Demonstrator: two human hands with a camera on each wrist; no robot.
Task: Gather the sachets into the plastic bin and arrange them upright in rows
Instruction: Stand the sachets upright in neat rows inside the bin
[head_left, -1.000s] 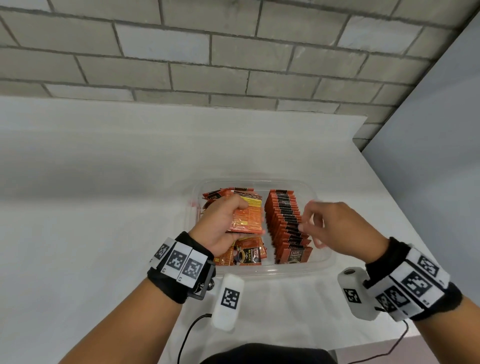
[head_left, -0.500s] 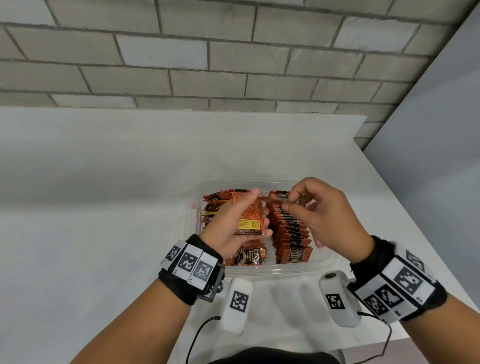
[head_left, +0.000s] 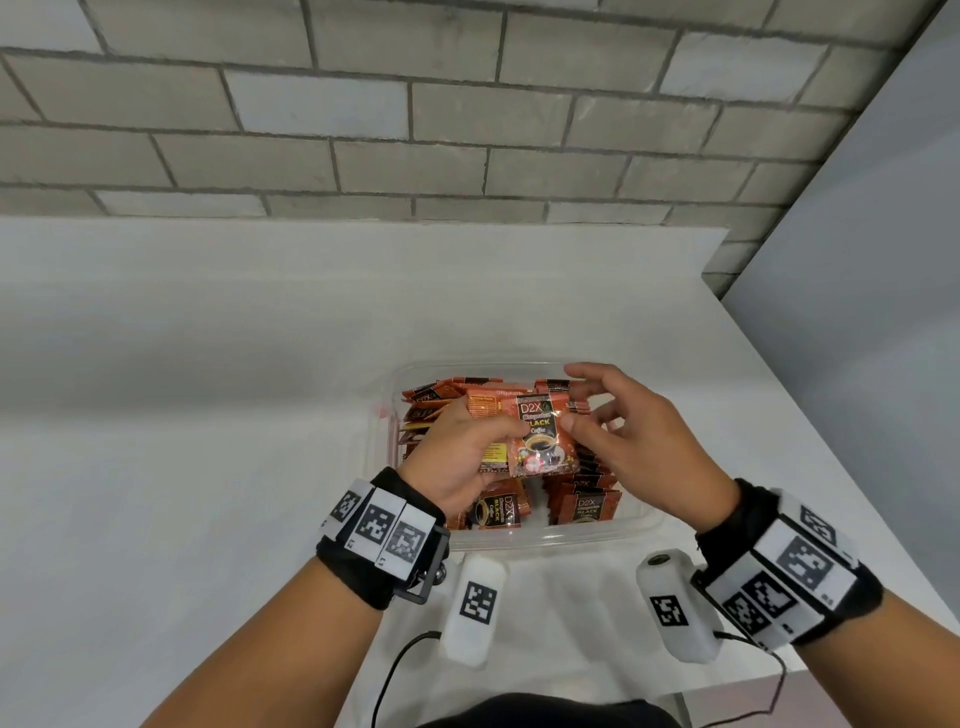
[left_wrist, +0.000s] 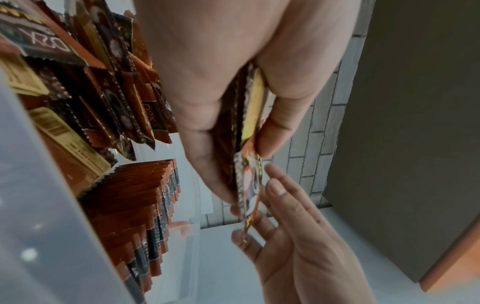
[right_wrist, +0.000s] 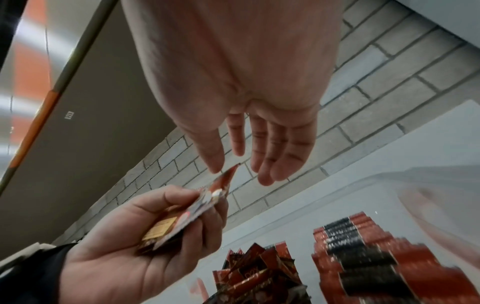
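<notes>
A clear plastic bin (head_left: 524, 543) sits on the white table. On its right side stands a row of upright sachets (head_left: 587, 506) (left_wrist: 145, 205) (right_wrist: 363, 257). Loose orange sachets (head_left: 431, 397) (left_wrist: 91, 82) (right_wrist: 254, 273) lie piled on its left side. My left hand (head_left: 483, 441) (left_wrist: 233, 144) (right_wrist: 155, 226) grips a small stack of sachets (head_left: 540, 436) (left_wrist: 250, 123) (right_wrist: 197, 207) above the bin, printed front toward me. My right hand (head_left: 587, 410) (left_wrist: 272, 216) (right_wrist: 239, 164) hovers beside the stack, fingers straight and spread, its thumb touching the front sachet's edge.
The table (head_left: 208, 415) stretches left and back to a grey brick wall (head_left: 467, 130). A grey panel (head_left: 857, 312) runs along the table's right edge. Cables (head_left: 395, 670) hang from the wrist units near the front edge.
Right hand moved from the row's near end to its far end pinching a sachet, and now comes back open to the stack. Left hand has raised the stack and turned it upright.
</notes>
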